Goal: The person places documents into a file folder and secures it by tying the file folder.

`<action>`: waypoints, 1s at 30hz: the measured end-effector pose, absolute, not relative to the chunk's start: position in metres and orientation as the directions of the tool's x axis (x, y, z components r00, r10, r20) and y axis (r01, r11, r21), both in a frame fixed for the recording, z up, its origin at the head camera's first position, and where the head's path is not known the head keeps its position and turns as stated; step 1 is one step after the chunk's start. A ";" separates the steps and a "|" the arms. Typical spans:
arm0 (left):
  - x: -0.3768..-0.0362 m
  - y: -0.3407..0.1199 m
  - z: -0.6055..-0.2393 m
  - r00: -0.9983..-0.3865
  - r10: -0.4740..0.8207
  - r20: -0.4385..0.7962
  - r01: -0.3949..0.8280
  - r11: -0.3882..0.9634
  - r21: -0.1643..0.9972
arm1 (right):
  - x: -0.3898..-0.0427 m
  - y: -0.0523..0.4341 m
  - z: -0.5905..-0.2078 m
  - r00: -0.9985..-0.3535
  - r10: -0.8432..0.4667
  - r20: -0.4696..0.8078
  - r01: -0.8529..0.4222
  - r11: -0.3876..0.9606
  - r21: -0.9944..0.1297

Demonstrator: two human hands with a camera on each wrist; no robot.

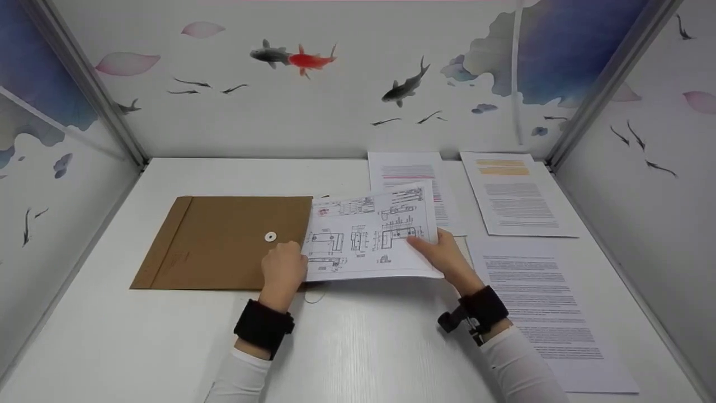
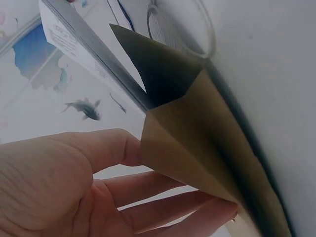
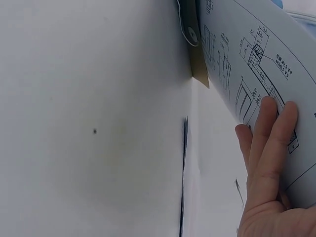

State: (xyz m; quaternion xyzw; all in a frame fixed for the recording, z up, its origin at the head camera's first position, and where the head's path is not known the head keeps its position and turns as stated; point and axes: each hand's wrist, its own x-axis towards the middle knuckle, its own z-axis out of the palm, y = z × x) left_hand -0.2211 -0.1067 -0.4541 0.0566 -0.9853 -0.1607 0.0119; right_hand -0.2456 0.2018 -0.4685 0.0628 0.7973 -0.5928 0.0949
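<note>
Drawing sheet point(image 1: 369, 235): thin, floppy, light, half over the brown envelope point(image 1: 224, 240) mouth on the counter point(image 1: 358, 347). Right hand point(image 1: 444, 254) pinches its right edge; left hand point(image 1: 282, 268) holds the envelope flap. Support both edges to avoid creasing.

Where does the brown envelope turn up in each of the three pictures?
Head: brown envelope lies flat, left of centre on the table.
Left wrist: its lifted flap fills the middle and right.
Right wrist: only a corner shows at top centre.
Shared landmark: the sheet of technical drawings at its mouth.
</note>
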 end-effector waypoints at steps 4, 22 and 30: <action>-0.221 -0.106 -0.453 -0.994 -0.113 0.006 -0.106 0.944 0.314 | -0.249 0.196 -0.471 -0.975 -0.041 -0.216 0.198 0.263 -0.944; -0.219 -0.104 -0.452 -0.994 -0.101 0.040 -0.082 0.940 0.332 | -0.254 0.151 -0.482 -0.975 -0.076 -0.209 0.196 0.154 -0.969; -0.219 -0.103 -0.453 -0.993 -0.111 0.038 -0.092 0.939 0.331 | -0.257 0.134 -0.485 -0.973 -0.094 -0.211 0.199 0.124 -0.972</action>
